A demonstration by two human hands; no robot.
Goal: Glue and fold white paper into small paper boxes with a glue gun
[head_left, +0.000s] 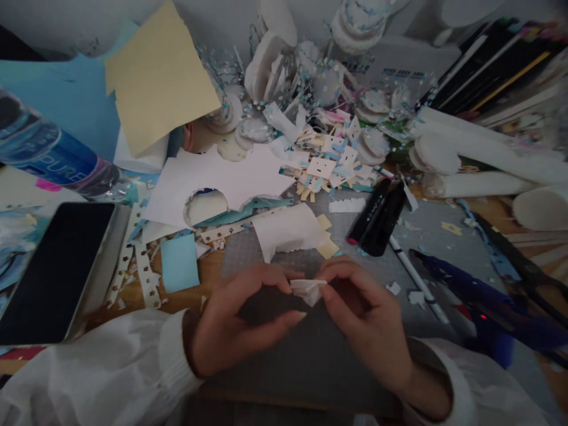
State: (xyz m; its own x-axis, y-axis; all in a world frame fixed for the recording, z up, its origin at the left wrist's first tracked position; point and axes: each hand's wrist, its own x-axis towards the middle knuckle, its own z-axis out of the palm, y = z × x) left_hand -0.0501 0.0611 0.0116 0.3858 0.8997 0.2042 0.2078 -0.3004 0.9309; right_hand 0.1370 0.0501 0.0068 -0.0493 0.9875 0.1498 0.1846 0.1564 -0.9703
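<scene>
Between my hands is a small folded piece of white paper [309, 290], held above the grey cutting mat. My right hand [366, 316] pinches its right end between thumb and fingers. On the other side, my left hand [248, 319] has its thumb and index finger spread apart, with the index fingertip at the paper's left edge. Just beyond the hands lies a curled white paper sheet [288, 228] with yellow paper pieces [327, 239] beside it. Farther back is a heap of small paper cut-outs [326, 163], some with drawn faces.
Right of my hands lie black markers [377, 216], a white pen [417, 278], a blue glue gun [474, 296] with a red light, and scissors [523, 260]. At left are a phone [57, 272], a water bottle [57, 148] and a blue paper square [180, 263].
</scene>
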